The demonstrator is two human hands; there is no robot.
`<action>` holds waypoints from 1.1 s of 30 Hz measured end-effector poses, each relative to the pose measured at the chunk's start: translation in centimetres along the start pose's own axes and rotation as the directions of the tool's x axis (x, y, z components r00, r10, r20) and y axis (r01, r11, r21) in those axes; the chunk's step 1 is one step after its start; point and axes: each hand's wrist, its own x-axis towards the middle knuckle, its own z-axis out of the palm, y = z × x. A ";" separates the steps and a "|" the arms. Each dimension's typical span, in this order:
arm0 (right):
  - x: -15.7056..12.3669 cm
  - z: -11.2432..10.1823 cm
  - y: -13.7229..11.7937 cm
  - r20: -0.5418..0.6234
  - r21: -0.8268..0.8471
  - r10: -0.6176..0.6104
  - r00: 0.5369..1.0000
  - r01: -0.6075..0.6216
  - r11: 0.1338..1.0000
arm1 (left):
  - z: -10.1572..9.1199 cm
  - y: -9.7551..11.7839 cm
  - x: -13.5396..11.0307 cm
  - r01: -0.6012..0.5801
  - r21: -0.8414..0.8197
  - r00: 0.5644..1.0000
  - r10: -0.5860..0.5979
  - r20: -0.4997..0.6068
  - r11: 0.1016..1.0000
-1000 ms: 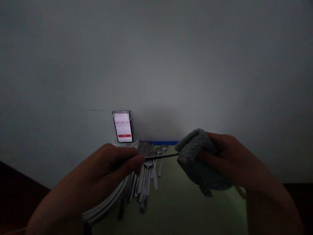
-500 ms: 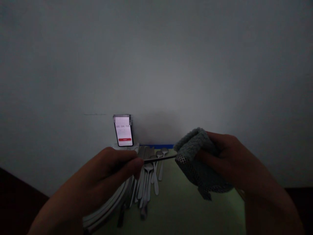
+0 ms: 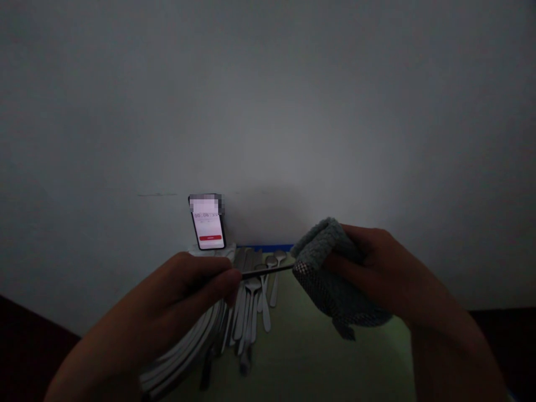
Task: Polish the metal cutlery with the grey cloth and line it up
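Note:
My left hand (image 3: 196, 285) pinches one end of a thin piece of metal cutlery (image 3: 268, 272), held level in the air. Its far end runs into a folded grey-green fluffy cloth (image 3: 324, 251) with a checked underside, so which kind of cutlery it is stays hidden. My right hand (image 3: 372, 262) is closed around the cloth, the thumb tucked into its fold. Below the cutlery lie several spoons (image 3: 266, 312), forks (image 3: 252, 287) and table knives (image 3: 248, 257), bunched together on the table (image 3: 310, 368).
Left of the cutlery, partly behind my left forearm, is a stack of white plates (image 3: 188, 346). A phone (image 3: 208, 223) showing a timer leans against the pale wall (image 3: 268, 111). A blue strip (image 3: 272, 247) runs along the table's back edge. The light is dim.
The whole view has shifted slightly, so hands, phone and cutlery appear a little further left. Both hands keep their hold; the cloth sits at about the same spot on the cutlery.

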 end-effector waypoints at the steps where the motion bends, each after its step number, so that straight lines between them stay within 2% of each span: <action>1: 0.1 0.1 0.1 0.004 0.000 -0.004 1.000 0.004 1.000 | -0.1 0.0 0.1 -0.009 -0.009 1.000 0.009 0.030 1.000; 3: 0.6 0.6 0.5 -0.041 0.028 -0.021 0.999 0.022 0.999 | -0.4 0.1 0.2 -0.041 -0.038 0.997 0.043 0.067 0.998; 5: 1.4 1.8 1.1 -0.202 0.118 -0.018 0.979 0.043 0.992 | -0.4 0.1 0.4 -0.047 -0.058 0.997 0.050 0.055 0.997; 7: 2.2 3.5 1.5 -0.465 0.287 0.068 0.883 0.078 0.955 | 0.0 0.1 0.8 -0.039 -0.067 0.999 0.040 0.028 0.997; 9: 3.1 5.3 1.9 -0.590 0.505 0.176 0.788 0.190 0.842 | 0.7 0.3 1.3 -0.023 -0.067 1.000 0.024 0.013 0.998; 10: 3.4 6.1 2.0 -0.613 0.592 0.229 0.756 0.248 0.767 | 1.1 0.3 1.6 -0.020 -0.069 1.000 0.021 0.014 0.997; 12: 4.0 7.1 2.1 -0.602 0.688 0.293 0.743 0.296 0.663 | 1.9 0.5 2.2 -0.018 -0.068 1.000 0.020 0.024 0.998; 16: 4.5 8.0 2.7 -0.510 0.774 0.333 0.793 0.255 0.580 | 2.6 0.6 2.7 0.011 -0.047 0.999 -0.009 0.049 0.999; 20: 4.6 8.2 3.5 -0.358 0.836 0.355 0.863 0.127 0.534 | 2.3 -0.4 2.5 0.051 -0.027 0.994 -0.048 0.102 0.998; 23: 4.4 7.4 3.9 -0.285 0.800 0.305 0.909 0.050 0.598 | 2.1 -1.1 2.3 0.093 -0.014 0.986 -0.090 0.142 0.996; 27: 3.9 4.9 4.2 -0.188 0.696 0.176 0.966 0.005 0.718 | 2.0 -1.0 2.3 0.112 -0.055 0.979 -0.101 0.175 0.992; 29: 3.5 3.7 4.1 -0.161 0.673 0.102 0.982 0.034 0.739 | 1.8 -0.7 2.3 0.085 -0.085 0.987 -0.072 0.143 0.993; 33: 2.8 2.7 3.3 -0.150 0.678 -0.071 0.986 0.155 0.718 | 1.2 -0.7 2.1 0.058 -0.115 0.998 -0.059 -0.011 0.992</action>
